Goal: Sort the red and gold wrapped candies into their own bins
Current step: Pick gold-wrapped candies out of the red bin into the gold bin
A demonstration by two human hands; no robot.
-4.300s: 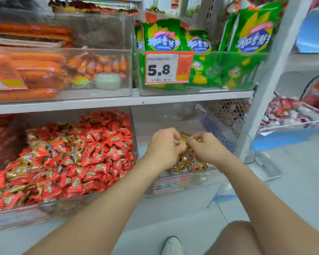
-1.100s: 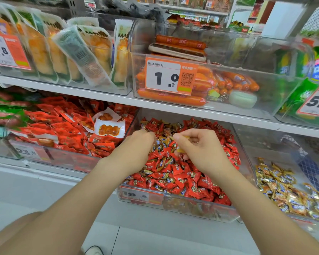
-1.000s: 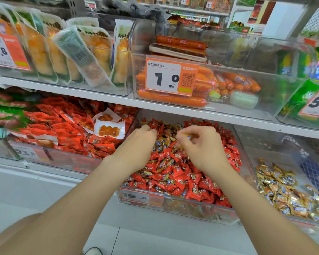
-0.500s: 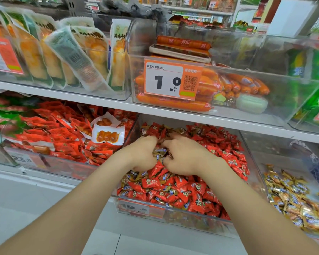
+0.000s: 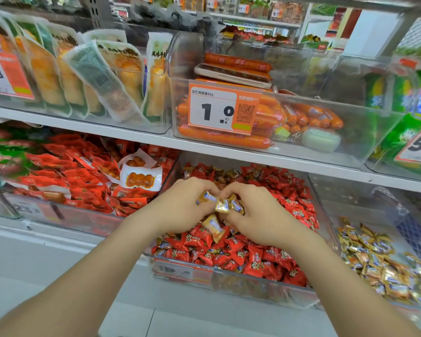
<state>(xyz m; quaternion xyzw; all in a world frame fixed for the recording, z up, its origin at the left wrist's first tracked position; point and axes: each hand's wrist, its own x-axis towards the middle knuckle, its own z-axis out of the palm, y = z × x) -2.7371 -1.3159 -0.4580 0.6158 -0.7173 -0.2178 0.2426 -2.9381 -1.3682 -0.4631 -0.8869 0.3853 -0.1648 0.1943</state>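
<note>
Hands: left hand (image 5: 180, 207) and right hand (image 5: 260, 215), knuckles close together, both clutch gold candies (image 5: 223, 206) just above red candies (image 5: 253, 259) heaped in a clear bin (image 5: 229, 285); gold pile (image 5: 379, 261) at 3 o'clock, apart.

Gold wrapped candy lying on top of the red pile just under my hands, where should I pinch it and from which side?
Best grip: pinch the gold foil-wrapped candy across its plump middle, coming down from above. It lies slanted and exposed on the red wrapped candies. Your left hand and right hand hold other gold candies, so probably free two fingers first.
</note>
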